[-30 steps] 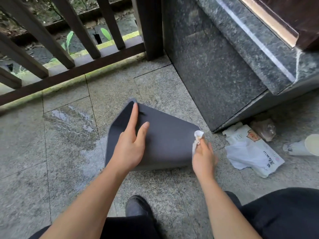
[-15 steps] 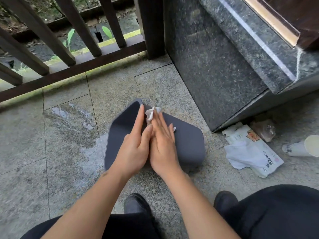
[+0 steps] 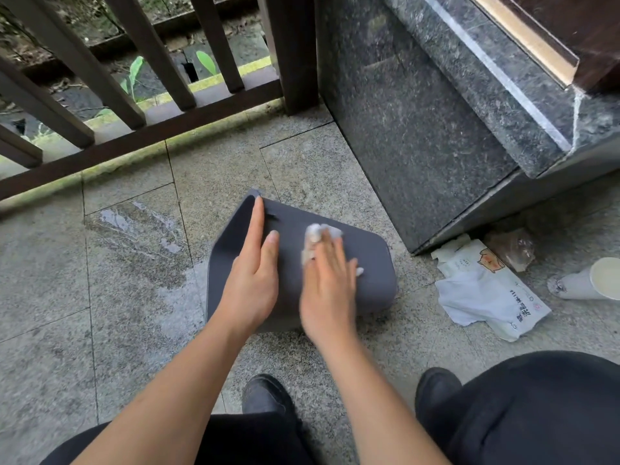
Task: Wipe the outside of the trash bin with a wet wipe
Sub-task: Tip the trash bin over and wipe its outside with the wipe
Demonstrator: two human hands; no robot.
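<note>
down on the granite floor (image 3: 134, 330) the dark grey trash bin (image 3: 369, 263) lies on its side. left hand (image 3: 251, 283) rests flat on it, fingers straight. right hand (image 3: 330, 290), just beside, presses a white wet wipe (image 3: 313, 234) under straight, blurred fingers. nearby lies a white wipes pack (image 3: 486, 290) with a cartoon animal; its print is too small to read.

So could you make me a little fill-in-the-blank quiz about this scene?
1. The right hand presses a white ____ against the dark grey trash bin.
2. The left hand lies ____ on the bin.
3. The bin lies on its ____.
4. The wipe packet lies on the ____.

Missing: wet wipe; flat; side; floor
</note>
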